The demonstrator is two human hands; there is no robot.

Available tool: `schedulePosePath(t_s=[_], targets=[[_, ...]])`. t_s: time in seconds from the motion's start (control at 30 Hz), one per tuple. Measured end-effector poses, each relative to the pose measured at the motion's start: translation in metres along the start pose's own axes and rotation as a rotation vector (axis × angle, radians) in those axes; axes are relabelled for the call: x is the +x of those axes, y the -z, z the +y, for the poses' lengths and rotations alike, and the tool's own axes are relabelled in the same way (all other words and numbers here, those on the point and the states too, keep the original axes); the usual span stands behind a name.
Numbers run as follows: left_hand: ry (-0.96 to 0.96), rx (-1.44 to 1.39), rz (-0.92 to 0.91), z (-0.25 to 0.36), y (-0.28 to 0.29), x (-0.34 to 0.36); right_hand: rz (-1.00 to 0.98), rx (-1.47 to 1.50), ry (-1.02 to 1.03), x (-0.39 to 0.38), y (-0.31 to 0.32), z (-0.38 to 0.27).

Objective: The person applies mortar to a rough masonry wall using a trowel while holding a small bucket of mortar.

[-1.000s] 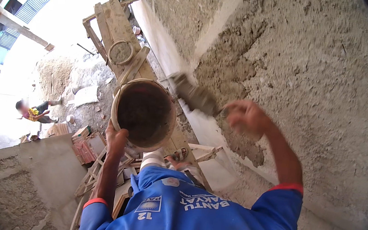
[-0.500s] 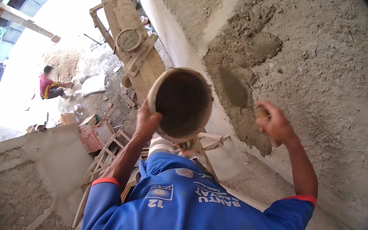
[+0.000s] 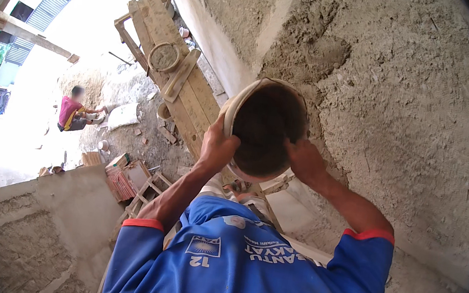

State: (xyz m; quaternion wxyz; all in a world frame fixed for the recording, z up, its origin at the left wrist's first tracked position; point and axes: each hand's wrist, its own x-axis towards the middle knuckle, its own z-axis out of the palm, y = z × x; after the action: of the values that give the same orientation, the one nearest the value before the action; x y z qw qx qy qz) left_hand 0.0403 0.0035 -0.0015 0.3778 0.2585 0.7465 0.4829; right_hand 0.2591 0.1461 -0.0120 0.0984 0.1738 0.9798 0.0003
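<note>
My left hand (image 3: 218, 143) grips the rim of a pale bucket (image 3: 229, 110) with a dark interior, held tilted toward the wall. Inside its right side, my right hand (image 3: 304, 160) is closed on the trowel seen in earlier frames, now mostly hidden in the shadow. Just beyond the bucket, the rough plastered wall (image 3: 405, 110) carries a darker patch of lumpy mortar (image 3: 311, 56). Below me runs a wooden plank platform (image 3: 192, 105), holding a round container of grey material (image 3: 163, 56) and a long pale wooden piece (image 3: 177, 83); my feet are partly behind the bucket.
At lower left, another person (image 3: 73, 110) in maroon and yellow sits on the ground beside a white sack (image 3: 123, 115). Nearby are stacked red tiles (image 3: 120, 185), a wooden ladder-like frame (image 3: 148, 191), a low wall (image 3: 60, 212) and a horizontal beam (image 3: 33, 31).
The bucket in my left hand moved right and up toward the wall. My right hand brought the trowel from the wall down into the bucket. The other person now sits more upright.
</note>
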Motion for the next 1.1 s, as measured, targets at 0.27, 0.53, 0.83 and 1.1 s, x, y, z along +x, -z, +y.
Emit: schedulePosePath(t_s=[0.27, 0.53, 0.83, 1.1], targets=[[0.052, -0.017, -0.023, 0.002, -0.003, -0.008, 0.139, -0.084, -0.017, -0.027, 0.039, 0.022], [-0.018, 0.152, 0.039, 0.012, -0.014, -0.012, -0.257, 0.450, -0.224, -0.003, -0.022, -0.011], [0.058, 0.052, 0.072, -0.005, -0.005, -0.014, -0.120, 0.945, -0.217, 0.011, -0.025, -0.047], [0.029, -0.131, 0.116, -0.017, 0.004, -0.004, -0.160, 0.624, -0.269, 0.010, -0.011, -0.012]])
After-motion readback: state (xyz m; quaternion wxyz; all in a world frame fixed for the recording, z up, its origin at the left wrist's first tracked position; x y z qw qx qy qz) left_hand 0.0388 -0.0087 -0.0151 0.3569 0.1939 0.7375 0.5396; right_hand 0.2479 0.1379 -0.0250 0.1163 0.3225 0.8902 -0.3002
